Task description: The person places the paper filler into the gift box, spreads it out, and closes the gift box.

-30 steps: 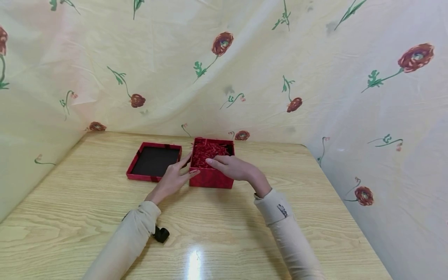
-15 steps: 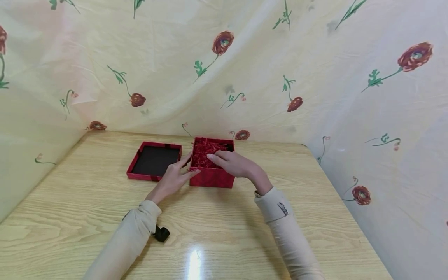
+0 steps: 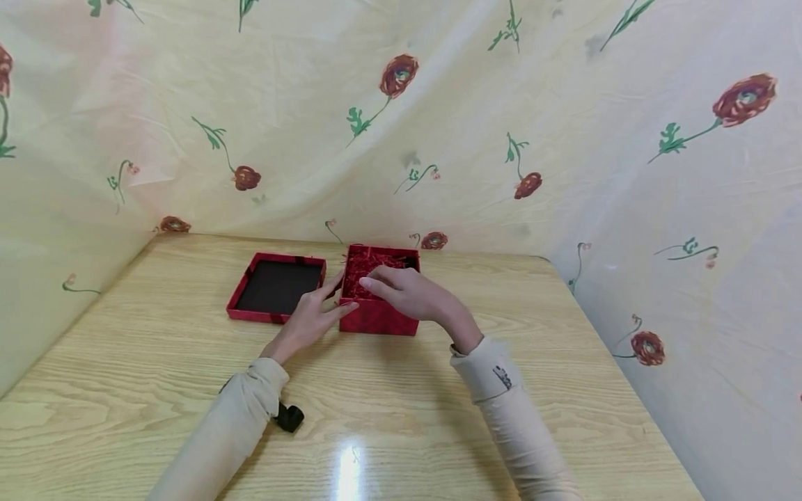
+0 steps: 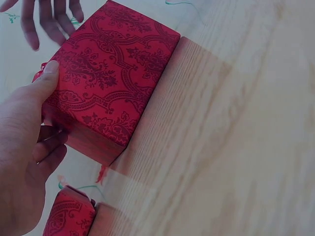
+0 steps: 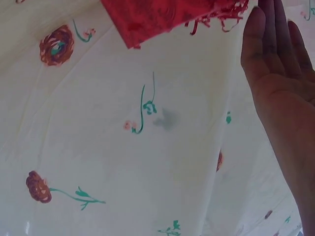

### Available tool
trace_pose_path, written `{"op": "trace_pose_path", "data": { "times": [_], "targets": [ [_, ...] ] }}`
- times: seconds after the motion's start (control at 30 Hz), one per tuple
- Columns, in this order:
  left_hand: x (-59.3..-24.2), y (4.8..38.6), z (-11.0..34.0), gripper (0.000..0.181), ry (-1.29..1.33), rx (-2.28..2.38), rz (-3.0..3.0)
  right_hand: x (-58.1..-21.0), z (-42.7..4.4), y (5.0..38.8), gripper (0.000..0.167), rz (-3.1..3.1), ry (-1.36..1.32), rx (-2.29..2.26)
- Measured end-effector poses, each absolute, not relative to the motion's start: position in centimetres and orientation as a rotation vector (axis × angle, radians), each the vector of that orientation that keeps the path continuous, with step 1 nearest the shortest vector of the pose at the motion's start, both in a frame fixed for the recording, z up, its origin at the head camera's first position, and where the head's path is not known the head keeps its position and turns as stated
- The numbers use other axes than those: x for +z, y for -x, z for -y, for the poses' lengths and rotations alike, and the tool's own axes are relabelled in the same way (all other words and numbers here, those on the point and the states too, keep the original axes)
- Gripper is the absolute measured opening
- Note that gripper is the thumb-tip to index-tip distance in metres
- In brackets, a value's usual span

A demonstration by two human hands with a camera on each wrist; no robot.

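A red patterned gift box [image 3: 379, 319], without its lid, stands at the back middle of the table, with red shredded paper [image 3: 360, 263] inside. My left hand [image 3: 310, 320] holds its front left corner. In the left wrist view, the thumb [image 4: 51, 71] presses the patterned front face and the other fingers lie against the side. Over the box opening hovers my right hand [image 3: 410, 292], its fingers loosely extended above the shreds. The right wrist view shows those fingers [image 5: 268, 39] fairly straight, beside shreds poking over the box's rim; whether they touch any paper is unclear.
Left of the box lies its red lid [image 3: 257, 316], upturned with a black inside. A small black object [image 3: 289, 419], perhaps a pipe, lies partly behind the left sleeve. A flowered cloth [image 3: 313, 104] hangs behind the wooden table [image 3: 388, 431] and along its sides.
The right hand rose slightly toward the right, then shifted back left over the shredded paper. The left hand, box and lid have stayed in place.
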State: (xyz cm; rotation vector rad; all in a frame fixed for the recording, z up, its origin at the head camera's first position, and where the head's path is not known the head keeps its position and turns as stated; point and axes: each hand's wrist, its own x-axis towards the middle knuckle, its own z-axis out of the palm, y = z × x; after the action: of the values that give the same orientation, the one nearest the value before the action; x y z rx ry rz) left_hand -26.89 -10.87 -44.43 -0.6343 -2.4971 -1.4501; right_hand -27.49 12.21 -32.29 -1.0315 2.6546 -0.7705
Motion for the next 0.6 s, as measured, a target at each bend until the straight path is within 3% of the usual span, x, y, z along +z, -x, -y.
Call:
{"op": "trace_pose_path", "data": {
  "times": [0.3,0.6],
  "targets": [
    [-44.5,26.9,10.8,0.075,0.649,-1.428,2.460,-33.5,-10.0,27.6,0.049,-2.574,1.095,-0.808],
    [-44.4,27.0,10.8,0.077,0.622,-1.448,2.499,-34.5,-9.4,28.6,0.075,-2.525,0.820,-0.679]
  ]
}}
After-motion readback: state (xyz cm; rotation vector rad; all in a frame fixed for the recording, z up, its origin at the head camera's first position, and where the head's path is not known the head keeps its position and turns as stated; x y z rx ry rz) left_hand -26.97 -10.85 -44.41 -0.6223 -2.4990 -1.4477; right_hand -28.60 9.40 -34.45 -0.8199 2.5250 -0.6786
